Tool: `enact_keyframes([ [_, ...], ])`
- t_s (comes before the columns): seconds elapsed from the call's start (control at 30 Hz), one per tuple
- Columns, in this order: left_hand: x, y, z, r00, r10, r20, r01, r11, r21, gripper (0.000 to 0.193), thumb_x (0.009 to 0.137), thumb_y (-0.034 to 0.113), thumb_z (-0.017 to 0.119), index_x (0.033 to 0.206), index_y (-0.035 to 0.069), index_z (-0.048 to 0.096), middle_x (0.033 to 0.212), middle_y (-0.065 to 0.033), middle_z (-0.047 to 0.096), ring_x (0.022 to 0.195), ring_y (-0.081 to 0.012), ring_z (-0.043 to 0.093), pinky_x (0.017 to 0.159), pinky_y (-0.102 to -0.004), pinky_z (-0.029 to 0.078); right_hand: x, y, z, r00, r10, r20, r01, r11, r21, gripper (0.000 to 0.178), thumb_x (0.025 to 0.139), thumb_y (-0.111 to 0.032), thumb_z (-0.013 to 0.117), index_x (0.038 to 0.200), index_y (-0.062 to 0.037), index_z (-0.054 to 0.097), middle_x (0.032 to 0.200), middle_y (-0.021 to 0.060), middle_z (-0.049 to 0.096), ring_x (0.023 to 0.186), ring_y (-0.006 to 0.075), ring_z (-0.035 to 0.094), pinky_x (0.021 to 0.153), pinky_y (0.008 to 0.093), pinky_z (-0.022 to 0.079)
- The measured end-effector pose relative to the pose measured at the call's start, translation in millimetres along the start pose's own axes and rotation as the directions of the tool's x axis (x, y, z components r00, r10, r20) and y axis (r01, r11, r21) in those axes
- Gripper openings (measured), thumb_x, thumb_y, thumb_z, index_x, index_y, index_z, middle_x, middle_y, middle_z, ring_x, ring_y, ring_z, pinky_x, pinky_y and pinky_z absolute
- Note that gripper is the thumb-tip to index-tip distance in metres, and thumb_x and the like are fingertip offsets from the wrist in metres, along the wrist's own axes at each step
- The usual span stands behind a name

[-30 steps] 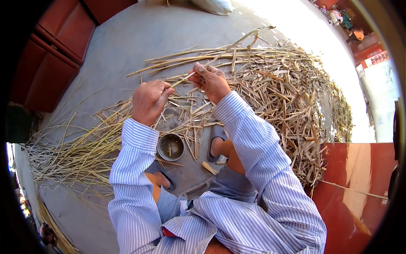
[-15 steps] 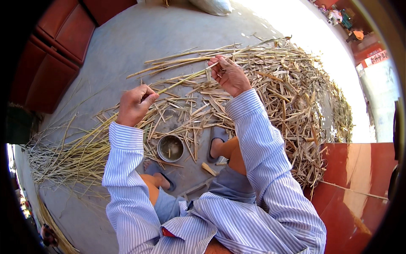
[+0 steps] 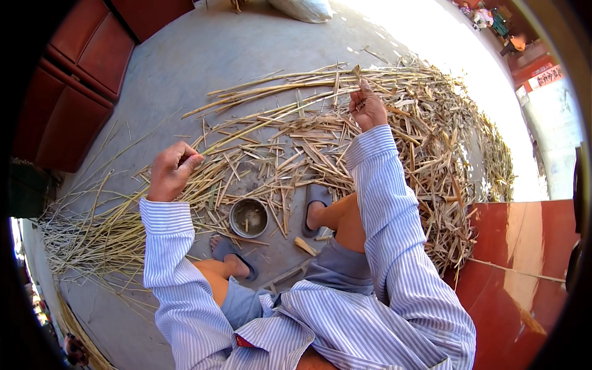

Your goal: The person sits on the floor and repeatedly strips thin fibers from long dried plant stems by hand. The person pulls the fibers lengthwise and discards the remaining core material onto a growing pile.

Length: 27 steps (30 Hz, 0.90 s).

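My left hand (image 3: 172,171) is closed around a thin yellow-green stalk (image 3: 243,131), which slants away up and to the right over the litter. Off to the right, above the edge of the heap, my right hand (image 3: 369,111) pinches a small strip of dry husk (image 3: 357,74) that sticks up past the fingertips. Beneath the hands lie many cut, dry stalk pieces (image 3: 290,161) and peeled scraps. A bundle of long thin stalks (image 3: 114,231) fans out on the floor at the left, under my left forearm. Several longer stalks (image 3: 265,89) lie beyond the hands.
Between my sandalled feet stands a round metal bowl (image 3: 232,222) with murky liquid and a small piece inside. A large heap of dry husks (image 3: 431,148) spreads at the right, beside a red panel (image 3: 536,246). Red upholstered furniture (image 3: 80,80) stands far left; a whitish sack (image 3: 305,8) lies far back.
My hands have moved apart: the left a little left and down, the right to the right. The right hand has come off the stalk and now holds a husk strip.
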<state>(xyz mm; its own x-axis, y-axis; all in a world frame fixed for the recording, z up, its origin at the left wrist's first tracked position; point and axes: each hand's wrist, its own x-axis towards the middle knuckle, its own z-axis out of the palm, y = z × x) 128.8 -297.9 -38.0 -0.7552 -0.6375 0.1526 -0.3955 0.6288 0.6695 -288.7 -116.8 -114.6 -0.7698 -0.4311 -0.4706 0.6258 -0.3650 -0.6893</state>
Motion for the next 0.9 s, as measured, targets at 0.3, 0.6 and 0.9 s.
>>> enact_keyframes([
  [0.3,-1,1,-1,0.998,-0.040,0.055,0.038,0.999,0.027,0.014,0.081,0.012,0.072,0.081,0.001,0.064,0.066,-0.0097,0.061,0.058,-0.0166,0.054,0.054,-0.0306,0.042,-37,21,33,0.785,0.151,0.601,-0.074,0.986,-0.151,0.016,0.098,-0.025,0.057,0.102,-0.0103,0.062,0.091,0.0020,0.065,0.079,0.0113,0.062,0.071,0.0260,0.054],
  [0.6,-6,0,0,0.999,-0.028,0.030,0.026,0.999,0.048,0.013,0.081,0.011,0.072,0.082,0.001,0.064,0.069,-0.0095,0.063,0.060,-0.0174,0.058,0.056,-0.0308,0.044,-36,23,33,0.979,-0.009,0.203,0.064,0.962,-0.266,0.026,0.087,-0.033,0.072,0.087,-0.0082,0.065,0.076,0.0010,0.065,0.067,0.0117,0.063,0.057,0.0254,0.049],
  [0.9,-19,-24,-22,0.997,-0.077,-0.011,0.078,0.994,0.077,0.012,0.083,0.009,0.069,0.082,-0.001,0.062,0.069,-0.0077,0.061,0.062,-0.0142,0.056,0.058,-0.0286,0.044,5,-8,-19,0.966,0.053,0.252,-0.019,0.990,-0.136,0.017,0.091,-0.024,0.067,0.094,-0.0086,0.060,0.078,0.0024,0.065,0.073,0.0153,0.066,0.060,0.0259,0.052],
])
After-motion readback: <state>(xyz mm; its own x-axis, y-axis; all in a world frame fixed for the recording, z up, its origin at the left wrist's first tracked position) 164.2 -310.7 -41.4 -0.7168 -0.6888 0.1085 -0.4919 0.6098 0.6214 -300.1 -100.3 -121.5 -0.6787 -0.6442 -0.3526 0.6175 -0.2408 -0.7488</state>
